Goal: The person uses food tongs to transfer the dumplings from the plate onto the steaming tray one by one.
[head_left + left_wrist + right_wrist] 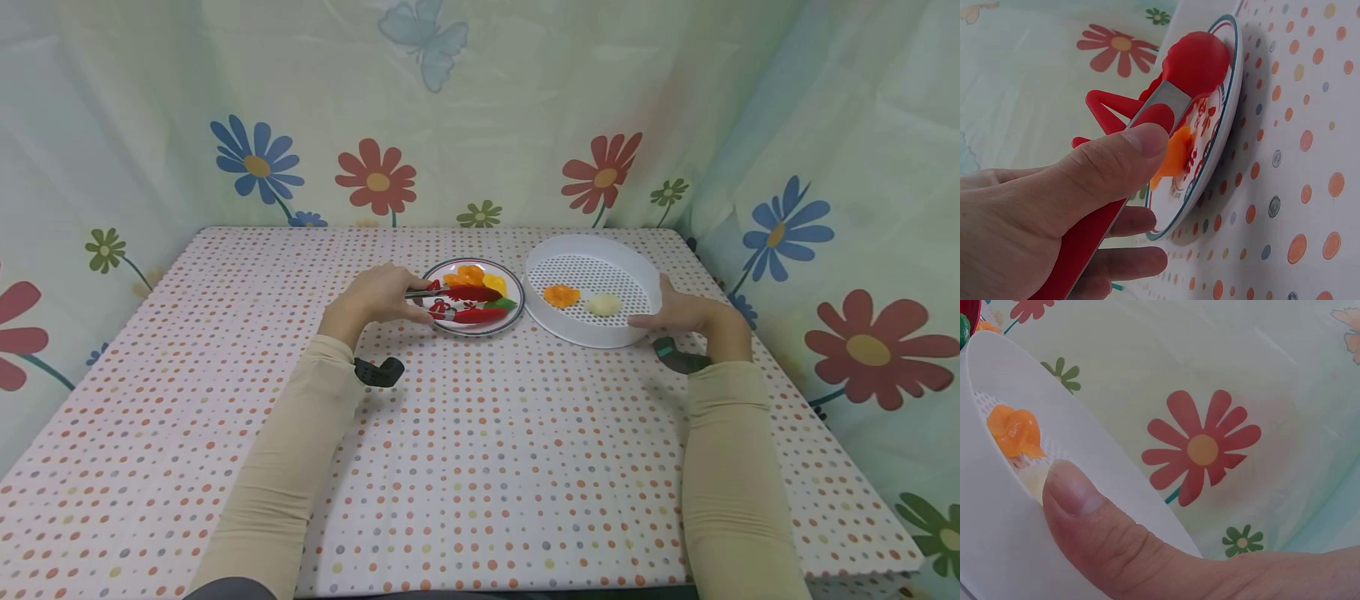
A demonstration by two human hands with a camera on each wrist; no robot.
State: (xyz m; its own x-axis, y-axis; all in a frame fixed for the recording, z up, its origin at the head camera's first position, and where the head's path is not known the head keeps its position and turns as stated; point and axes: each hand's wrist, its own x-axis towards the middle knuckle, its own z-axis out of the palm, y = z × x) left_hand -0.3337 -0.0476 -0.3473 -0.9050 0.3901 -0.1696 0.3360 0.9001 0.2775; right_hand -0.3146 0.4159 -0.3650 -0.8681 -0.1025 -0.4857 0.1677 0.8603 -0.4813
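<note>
My left hand (384, 293) holds a pair of red-and-metal tongs (1175, 100) with red scalloped heads, the thumb along one arm. The tong heads lie over a round white plate (480, 332) with a dark rim and red print. At the tips a green piece (501, 305) shows between the two heads. Lumpy orange pieces (468, 272) and a yellow piece (495, 283) are on the plate. My right hand (678, 310) grips the right wall of a round white sieve (588, 333), thumb over its rim. Inside sit an orange piece (561, 296) and a pale cream piece (603, 304).
Plate and sieve stand side by side, nearly touching, on a table with a dotted cloth (480, 467). A flowered curtain (510, 108) hangs close behind the table and along both sides. Each wrist wears a small black device (378, 372).
</note>
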